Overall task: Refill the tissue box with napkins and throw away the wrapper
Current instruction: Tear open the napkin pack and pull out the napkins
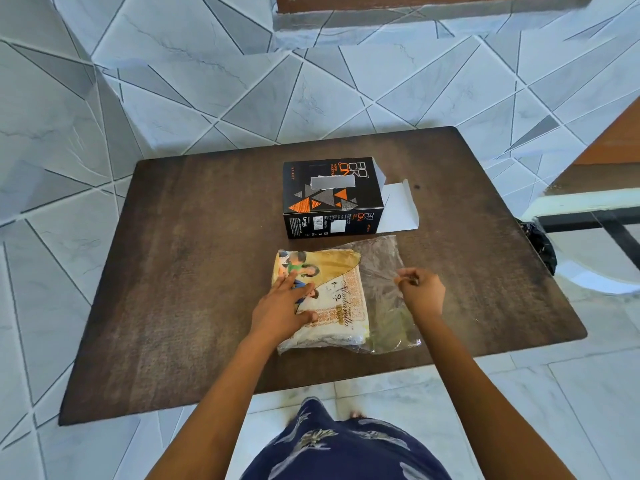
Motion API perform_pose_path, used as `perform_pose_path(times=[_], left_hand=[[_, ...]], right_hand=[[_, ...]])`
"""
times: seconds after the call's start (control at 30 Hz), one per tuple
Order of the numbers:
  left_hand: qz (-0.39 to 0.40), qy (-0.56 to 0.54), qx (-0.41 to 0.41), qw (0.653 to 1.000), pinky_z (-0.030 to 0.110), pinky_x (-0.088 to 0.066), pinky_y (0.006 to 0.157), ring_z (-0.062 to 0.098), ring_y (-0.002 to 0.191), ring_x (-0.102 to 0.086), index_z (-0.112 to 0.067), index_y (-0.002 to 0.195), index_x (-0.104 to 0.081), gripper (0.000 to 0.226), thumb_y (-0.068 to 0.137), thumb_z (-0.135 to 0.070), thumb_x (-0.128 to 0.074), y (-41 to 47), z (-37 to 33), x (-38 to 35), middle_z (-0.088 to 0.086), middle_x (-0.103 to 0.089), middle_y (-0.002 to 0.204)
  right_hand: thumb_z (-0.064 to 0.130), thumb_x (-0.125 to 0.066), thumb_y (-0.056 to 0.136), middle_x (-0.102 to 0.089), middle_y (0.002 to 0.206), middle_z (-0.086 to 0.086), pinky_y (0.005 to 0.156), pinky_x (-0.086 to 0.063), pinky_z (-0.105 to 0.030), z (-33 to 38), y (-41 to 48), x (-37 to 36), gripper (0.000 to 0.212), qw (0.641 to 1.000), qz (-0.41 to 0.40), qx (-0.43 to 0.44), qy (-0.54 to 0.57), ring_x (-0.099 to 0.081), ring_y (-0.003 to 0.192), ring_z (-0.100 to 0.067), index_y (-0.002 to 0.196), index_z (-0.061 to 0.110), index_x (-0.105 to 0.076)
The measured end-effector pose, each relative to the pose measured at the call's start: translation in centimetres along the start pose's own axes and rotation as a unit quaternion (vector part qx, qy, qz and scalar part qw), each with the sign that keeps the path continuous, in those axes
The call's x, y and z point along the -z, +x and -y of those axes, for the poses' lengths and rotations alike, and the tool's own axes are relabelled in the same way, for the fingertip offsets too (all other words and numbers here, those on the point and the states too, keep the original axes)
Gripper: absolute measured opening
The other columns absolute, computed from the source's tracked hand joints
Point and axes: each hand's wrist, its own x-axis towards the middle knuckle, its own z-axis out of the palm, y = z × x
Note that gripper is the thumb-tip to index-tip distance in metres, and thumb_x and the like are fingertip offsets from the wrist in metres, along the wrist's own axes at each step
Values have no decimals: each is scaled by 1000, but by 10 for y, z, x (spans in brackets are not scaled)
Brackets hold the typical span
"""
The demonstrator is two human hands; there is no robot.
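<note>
A black tissue box (330, 197) with orange triangles stands on the dark wooden table (194, 271), its white end flap (398, 207) open to the right. In front of it lies a napkin pack (341, 306) in a printed plastic wrapper, whose clear open end (384, 268) stretches to the right. My left hand (282, 304) lies flat on the pack's left part, pressing it down. My right hand (420, 289) pinches the clear wrapper end between thumb and fingers.
A black bag (538, 242) hangs off the table's right edge. A white and black frame (588, 209) stands to the right. Tiled floor surrounds the table. My patterned blue clothing (343, 445) is at the bottom.
</note>
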Motion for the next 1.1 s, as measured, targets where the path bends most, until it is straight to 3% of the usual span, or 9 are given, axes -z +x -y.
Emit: perform_pose_path(times=[0.23, 0.4, 0.5, 0.63, 0.77, 0.83, 0.97, 1.1], left_hand=[[2, -21, 8, 1000, 45, -27, 113, 15, 146, 0, -35, 142, -29, 64, 86, -41, -59, -2, -2, -1, -4, -3, 159], [-36, 19, 17, 999, 45, -30, 112, 20, 143, -19, -31, 140, -36, 61, 85, -38, -60, -2, -9, 2, -1, -19, 157], [-45, 24, 13, 999, 46, -32, 110, 20, 140, -27, -32, 140, -37, 59, 86, -39, -58, -1, -16, 0, -2, -25, 154], [-17, 70, 27, 997, 48, -27, 111, 19, 143, -21, -34, 142, -30, 60, 87, -38, -54, 1, -23, -3, -3, -19, 156], [-3, 98, 43, 994, 49, -29, 109, 21, 142, -22, -32, 142, -31, 59, 88, -36, -54, 3, -34, 2, -1, -20, 156], [2, 97, 49, 994, 49, -31, 109, 21, 142, -21, -32, 142, -31, 59, 88, -36, -54, 3, -35, 1, -1, -20, 156], [1, 93, 60, 994, 50, -32, 109, 20, 143, -19, -33, 142, -30, 58, 89, -37, -53, 2, -35, -2, -3, -19, 157], [0, 102, 65, 993, 51, -33, 107, 21, 143, -19, -33, 142, -29, 58, 89, -36, -52, 2, -38, -3, -2, -17, 157]], right_hand=[[11, -55, 85, -67, 110, -14, 79, -48, -32, -7, 0, 6, 24, 995, 16, 58, -80, -63, 97, -33, 106, 9, -65], [20, -61, 83, -65, 107, -10, 78, -42, -31, -10, 2, 13, 14, 983, 13, 130, -129, -54, 102, -29, 91, 12, -69], [18, -61, 83, -68, 95, -9, 75, -39, -29, -7, 8, 20, 12, 987, 16, 132, -89, -55, 97, -27, 83, 12, -70], [10, -61, 84, -64, 74, 3, 76, -47, -27, 1, 11, 32, 11, 981, 144, 69, 107, -57, 74, -11, 74, 14, -63], [7, -56, 87, -66, 80, 4, 64, -46, -3, 2, 12, 35, 13, 951, 222, 62, 205, -63, 70, 6, 75, 13, -57], [8, -54, 88, -66, 82, 4, 64, -46, -1, -1, 15, 35, 11, 947, 233, 71, 209, -62, 70, 11, 78, 12, -56], [6, -48, 91, -59, 79, -1, 69, -45, -9, -6, 21, 33, 16, 944, 238, 103, 204, -57, 75, -6, 78, 14, -52], [9, -46, 92, -49, 82, -10, 65, -40, -6, -12, 26, 30, 11, 943, 240, 140, 182, -46, 78, -17, 88, -1, -49]])
